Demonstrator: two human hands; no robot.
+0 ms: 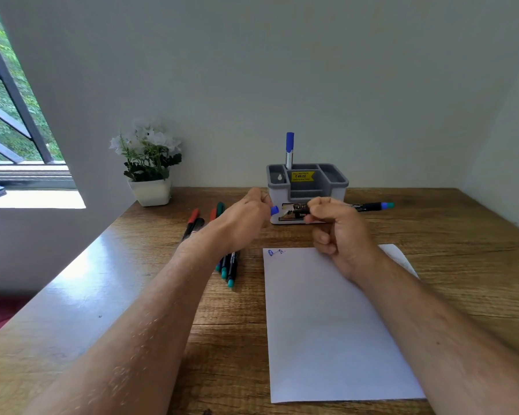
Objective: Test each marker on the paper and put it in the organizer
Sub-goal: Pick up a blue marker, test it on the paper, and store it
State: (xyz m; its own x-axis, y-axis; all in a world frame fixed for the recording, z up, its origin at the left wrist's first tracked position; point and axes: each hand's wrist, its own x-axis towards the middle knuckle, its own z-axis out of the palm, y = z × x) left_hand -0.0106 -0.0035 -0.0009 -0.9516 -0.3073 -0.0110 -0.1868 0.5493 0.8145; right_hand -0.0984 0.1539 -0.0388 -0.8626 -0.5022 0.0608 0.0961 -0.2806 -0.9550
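Observation:
My right hand (pixel 337 226) grips a black marker (pixel 367 206) that points sideways, its blue end out to the right, in front of the organizer. My left hand (pixel 246 217) pinches that marker's blue cap (pixel 274 210), a small gap away from the marker's tip. The grey and white organizer (pixel 307 187) stands at the back of the desk, with one blue-capped marker (pixel 289 149) upright in it. A white sheet of paper (pixel 336 322) lies below my right hand, with a small blue scribble (pixel 275 252) near its top left corner. Several other markers (pixel 228 265) lie to the left, partly under my left forearm.
A white pot of white flowers (pixel 150 166) stands at the back left of the wooden desk (pixel 228 339). A window (pixel 9 115) with a sill is on the far left. White walls close the desk in behind and to the right.

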